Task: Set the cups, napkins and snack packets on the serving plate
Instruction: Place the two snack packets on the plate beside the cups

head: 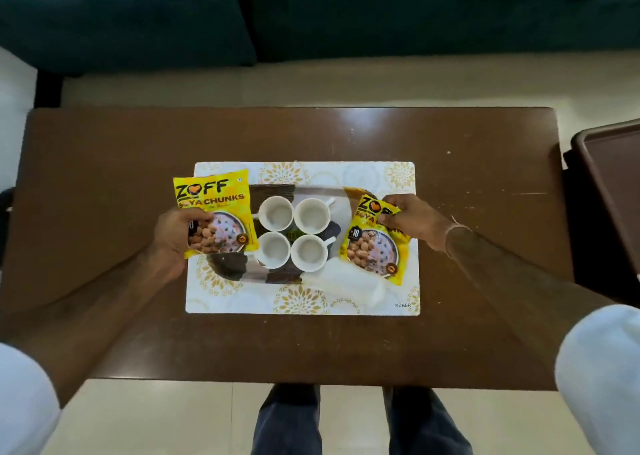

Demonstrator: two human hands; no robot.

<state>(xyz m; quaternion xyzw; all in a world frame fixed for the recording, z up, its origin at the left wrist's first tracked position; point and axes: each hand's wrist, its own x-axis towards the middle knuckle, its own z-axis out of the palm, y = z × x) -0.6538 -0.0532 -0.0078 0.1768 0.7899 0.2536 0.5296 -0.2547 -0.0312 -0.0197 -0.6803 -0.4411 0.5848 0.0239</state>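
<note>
Several white cups [292,233] stand grouped in the middle of the serving plate [242,271], an oval dish with dark and pale patches. My left hand [178,234] grips a yellow soya chunks packet [216,214] over the plate's left end. My right hand [412,220] pinches the top of a second yellow packet [372,246] at the plate's right end. A white napkin [349,278] lies at the plate's front right, partly under that packet.
The plate rests on a white and gold placemat [301,300] on a brown wooden table [104,177]. A brown tray [609,177] juts in at the far right. A dark green sofa [311,14] runs behind the table. My legs show at the near edge.
</note>
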